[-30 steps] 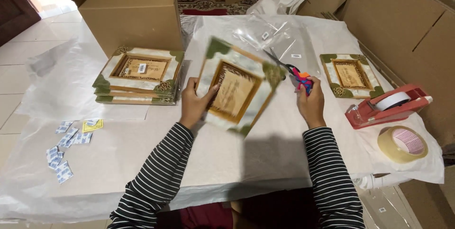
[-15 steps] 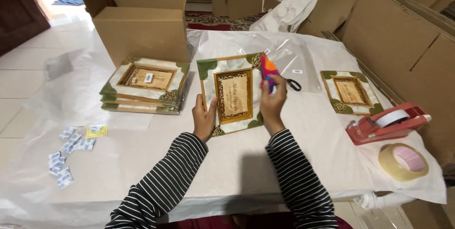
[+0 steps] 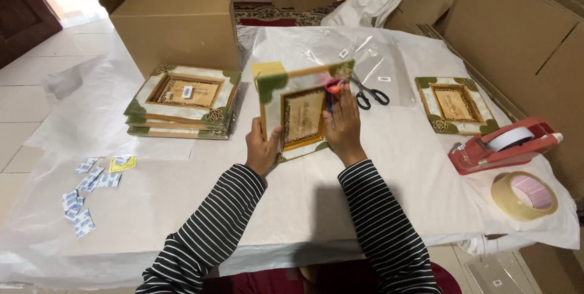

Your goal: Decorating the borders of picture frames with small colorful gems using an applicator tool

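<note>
The left hand [image 3: 263, 148] grips the lower left edge of a decorated picture frame [image 3: 299, 111], fingers wrapped behind it and thumb on the front, holding it raised and tilted above the counter [image 3: 182, 190]. The right hand [image 3: 344, 125] lies against the frame's right side, closed around a small tool with a pink and blue handle [image 3: 332, 90], which sticks up from the fingers and rests on the frame's face; what kind of tool it is cannot be told. The frame is cream with green corners and a gold inner border around a tan panel. Both arms wear black and white striped sleeves [image 3: 207, 233].

Just beyond the right hand, black-handled scissors [image 3: 368, 94] lie on a clear plastic sheet [image 3: 365, 63]. Further to the right of that hand a single matching frame [image 3: 454, 104] lies flat, and nearer the counter's right edge stand a red tape dispenser [image 3: 502, 145] and a loose roll of tape [image 3: 524, 195]. To the left of the left hand, a stack of similar frames [image 3: 182, 100] sits in front of a closed cardboard box [image 3: 176, 29]. Well off to the left, near the counter's edge, small blue and white packets [image 3: 82, 200] and a yellow slip [image 3: 121, 164] lie scattered. A white plastic sheet covers the counter, and flat cardboard [image 3: 517, 32] leans along the right side.
</note>
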